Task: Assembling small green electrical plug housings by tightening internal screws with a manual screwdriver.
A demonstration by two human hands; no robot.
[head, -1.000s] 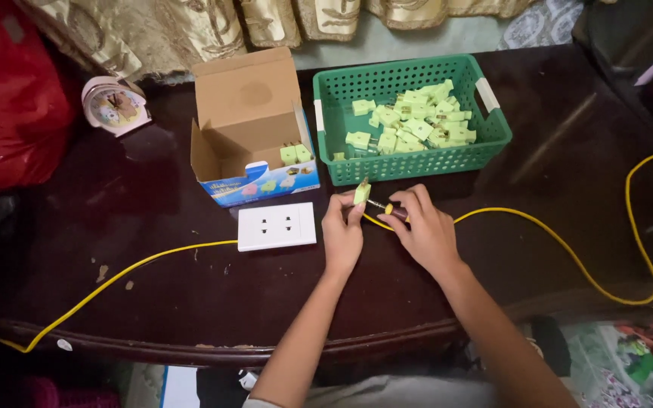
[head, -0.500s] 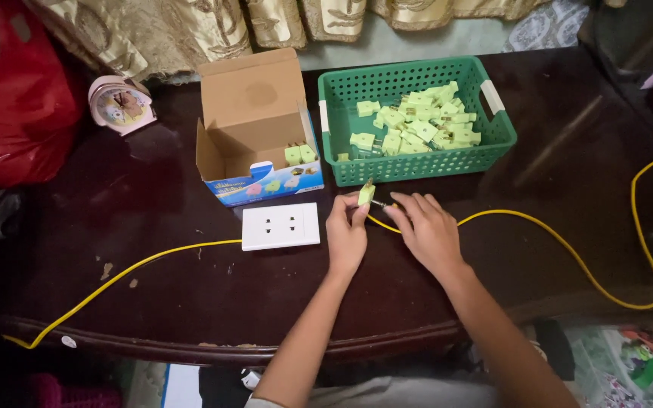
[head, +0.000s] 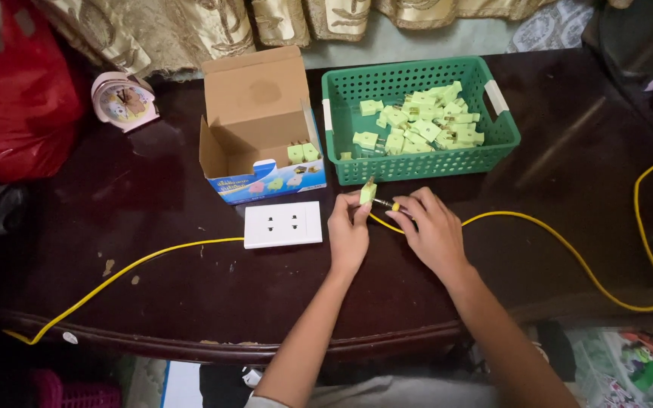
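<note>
The fingers of the left hand are closed on a small pale green plug, which stands up just in front of the green basket. The fingers of the right hand are curled and pinch the end of the yellow cable where it meets the plug; a thin dark tool may be between them, but it is too small to tell. Both hands rest on the dark bench, close together.

Just left of the hands lies a white double socket plate, with another length of yellow cable running from it toward the bench edge. Behind it stands an open cardboard box that holds only a few green plugs at its front. The basket holds a heap of the same plugs.

I judge the work is in an early or middle part: one plug is in hand, very many wait in the basket, few are in the box.
</note>
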